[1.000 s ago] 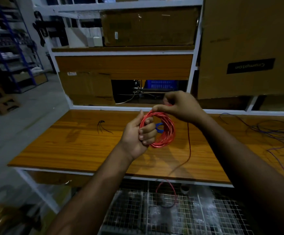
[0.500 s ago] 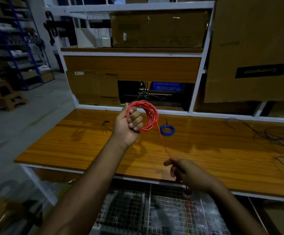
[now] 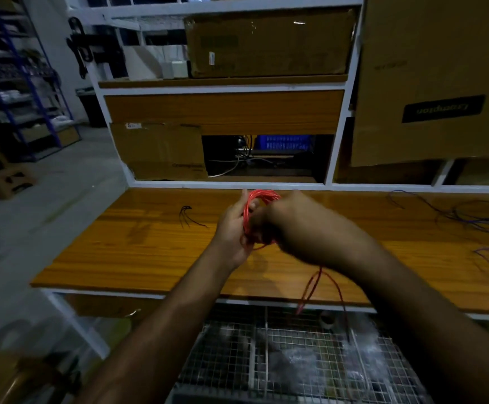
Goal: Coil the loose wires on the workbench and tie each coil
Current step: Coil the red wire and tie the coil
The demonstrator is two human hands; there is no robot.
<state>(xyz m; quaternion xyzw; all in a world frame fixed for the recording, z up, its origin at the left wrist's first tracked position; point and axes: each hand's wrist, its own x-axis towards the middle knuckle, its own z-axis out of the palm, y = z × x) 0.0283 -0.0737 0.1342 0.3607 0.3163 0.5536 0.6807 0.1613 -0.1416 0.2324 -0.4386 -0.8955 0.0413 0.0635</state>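
Red wire coil sat upright in the air above the middle of the wooden tabletop, held between both hands. The left hand gripped the coil's near-left side, thumb raised at the coil's 11 o'clock and fingers curled through the ring. The right hand, blurred, covered the coil from its 3 o'clock side; its fingers seemed to close around the strands, though the blur hid the exact grasp. A loose red tail dropped from under the right wrist toward 6 o'clock, looping past the tabletop's front edge and over the wire-mesh rack below.

At the coil's 9 o'clock, well apart, a small bundle of black ties lay on the wood. Toward 3 o'clock, at the far right of the tabletop, tangled purple and dark wires sprawled uncoiled. Behind the tabletop, at 12 o'clock, white-framed shelving carried cardboard boxes, and a blue crate showed in the dark opening beneath. A large carton with a black label stood at 1 o'clock.
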